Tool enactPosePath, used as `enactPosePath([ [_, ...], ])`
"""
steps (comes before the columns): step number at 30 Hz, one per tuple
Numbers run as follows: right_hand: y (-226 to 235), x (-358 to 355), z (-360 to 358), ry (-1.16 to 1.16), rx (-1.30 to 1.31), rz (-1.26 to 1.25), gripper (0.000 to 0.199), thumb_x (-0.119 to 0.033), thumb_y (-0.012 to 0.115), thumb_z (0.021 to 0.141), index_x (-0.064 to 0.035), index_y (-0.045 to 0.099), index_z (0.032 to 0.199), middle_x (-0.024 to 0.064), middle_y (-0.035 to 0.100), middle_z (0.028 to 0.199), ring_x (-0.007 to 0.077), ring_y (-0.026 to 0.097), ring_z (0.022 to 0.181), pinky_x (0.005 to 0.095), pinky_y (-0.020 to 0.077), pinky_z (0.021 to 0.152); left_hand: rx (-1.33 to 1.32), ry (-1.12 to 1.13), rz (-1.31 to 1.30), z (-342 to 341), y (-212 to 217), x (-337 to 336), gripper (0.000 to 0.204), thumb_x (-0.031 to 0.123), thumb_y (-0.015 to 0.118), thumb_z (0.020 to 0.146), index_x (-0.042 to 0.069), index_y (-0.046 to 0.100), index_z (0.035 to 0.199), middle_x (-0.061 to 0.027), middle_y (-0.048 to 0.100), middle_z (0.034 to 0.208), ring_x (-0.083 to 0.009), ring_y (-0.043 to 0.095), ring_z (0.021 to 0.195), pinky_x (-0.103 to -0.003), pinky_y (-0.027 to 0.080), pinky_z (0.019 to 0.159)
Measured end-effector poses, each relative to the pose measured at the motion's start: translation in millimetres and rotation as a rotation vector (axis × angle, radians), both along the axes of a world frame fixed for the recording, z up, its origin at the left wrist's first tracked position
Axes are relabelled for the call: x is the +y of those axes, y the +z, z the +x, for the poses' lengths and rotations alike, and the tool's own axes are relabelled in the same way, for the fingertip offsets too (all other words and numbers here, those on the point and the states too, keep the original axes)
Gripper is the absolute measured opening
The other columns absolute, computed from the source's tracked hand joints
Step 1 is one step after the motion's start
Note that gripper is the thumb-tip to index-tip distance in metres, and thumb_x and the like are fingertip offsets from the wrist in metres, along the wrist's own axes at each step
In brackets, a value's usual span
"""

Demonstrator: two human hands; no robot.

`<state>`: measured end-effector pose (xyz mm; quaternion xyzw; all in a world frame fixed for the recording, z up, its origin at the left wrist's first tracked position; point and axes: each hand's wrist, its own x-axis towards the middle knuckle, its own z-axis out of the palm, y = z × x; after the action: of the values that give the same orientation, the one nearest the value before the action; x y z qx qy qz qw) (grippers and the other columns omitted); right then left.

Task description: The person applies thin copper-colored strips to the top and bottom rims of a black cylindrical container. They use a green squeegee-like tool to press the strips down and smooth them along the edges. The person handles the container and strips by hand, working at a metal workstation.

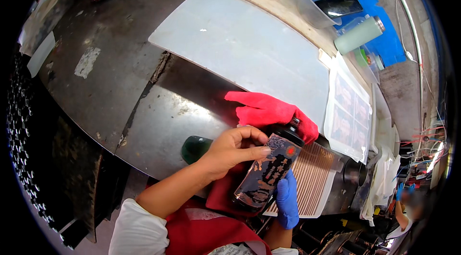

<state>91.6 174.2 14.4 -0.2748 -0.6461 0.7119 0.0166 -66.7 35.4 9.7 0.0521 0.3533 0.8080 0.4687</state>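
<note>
While your bare left hand (230, 149) clamps its fingers on the dark labelled bottle (269, 168) and your blue-gloved right hand (287, 199) grips it below, near the red cloth (269, 111) over the steel worktop (144, 87), treat it as smooth, probably slippery and breakable

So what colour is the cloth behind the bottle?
Bright red cloth, behind the dark patterned bottle; head view.

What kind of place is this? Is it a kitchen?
Probably a workshop or small factory bench, not a kitchen: a worn metal worktable, sheets of printed labels, and tangled wires at the right. The hands hold a dark labelled bottle.
</note>
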Motion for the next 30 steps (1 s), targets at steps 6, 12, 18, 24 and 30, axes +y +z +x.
enactPosePath([
  [6,-1.6,1.6,2.1,0.000,-0.011,0.017,0.091,-0.061,0.063,0.075,0.0052,0.035,0.131,0.0101,0.051,0.121,0.0170,0.048,0.110,0.0298,0.0389,0.094,0.095,0.048,-0.013,2.5,-1.0,7.0,0.016,0.012,0.069,0.081,0.003,0.058,0.088,-0.0023,0.060,0.080,-0.0070,0.056,0.071,-0.022,0.045,0.065],
  [12,-2.5,1.4,3.3,0.004,-0.033,0.016,0.090,-0.062,0.061,0.075,0.0050,0.037,0.130,0.0099,0.053,0.119,0.0170,0.050,0.107,0.0299,0.0403,0.092,0.094,0.045,-0.075,2.9,4.0,3.0,0.013,0.004,0.069,0.078,0.002,0.060,0.087,-0.0026,0.058,0.083,-0.0091,0.057,0.077,-0.023,0.047,0.068],
  [18,-1.9,2.0,3.6,0.017,-0.036,0.023,0.089,-0.063,0.060,0.076,0.0046,0.037,0.130,0.0099,0.053,0.118,0.0170,0.051,0.106,0.0300,0.0408,0.091,0.214,-0.028,-0.159,8.0,-0.2,-6.0,0.012,0.004,0.068,0.079,0.001,0.059,0.087,-0.0038,0.059,0.080,-0.0093,0.058,0.070,-0.023,0.048,0.064],
  [24,-4.3,2.4,4.3,0.020,-0.027,0.018,0.088,-0.062,0.060,0.076,0.0039,0.037,0.130,0.0101,0.053,0.118,0.0171,0.051,0.107,0.0301,0.0409,0.092,0.005,0.016,-0.001,12.4,-8.5,-5.9,0.014,0.004,0.069,0.079,0.002,0.057,0.087,-0.0021,0.057,0.084,-0.0096,0.058,0.075,-0.022,0.048,0.067],
  [30,-5.1,-0.5,3.0,-0.011,0.019,0.050,0.074,-0.057,0.056,0.082,0.0022,0.043,0.124,0.0098,0.058,0.111,0.0171,0.058,0.098,0.0290,0.0475,0.084,0.186,-0.058,-0.102,11.0,-4.8,-8.0,0.018,0.002,0.070,0.076,0.004,0.056,0.086,-0.0009,0.055,0.086,-0.0096,0.058,0.081,-0.023,0.048,0.071],
])
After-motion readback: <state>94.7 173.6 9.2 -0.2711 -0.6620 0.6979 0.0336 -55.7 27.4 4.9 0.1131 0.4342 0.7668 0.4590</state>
